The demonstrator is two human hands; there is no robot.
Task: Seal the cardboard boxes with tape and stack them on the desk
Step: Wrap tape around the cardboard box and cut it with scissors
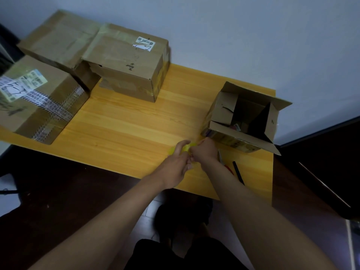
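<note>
A yellow roll of tape (186,148) lies on the wooden desk (124,121) near its front edge, mostly covered by both hands. My left hand (176,165) holds the roll from the left, fingers over it. My right hand (204,151) pinches at the roll's right side. Just behind the hands stands a small cardboard box (243,117) with its flaps open. Three closed boxes occupy the left: a taped box (39,100) at front left, a large one (58,41) at the back, and a box with a white label (128,61) in the middle.
Scissors with red handles (227,165) and a black pen (238,172) lie on the desk right of my right forearm. A white wall runs behind the desk. Dark floor lies below the front edge.
</note>
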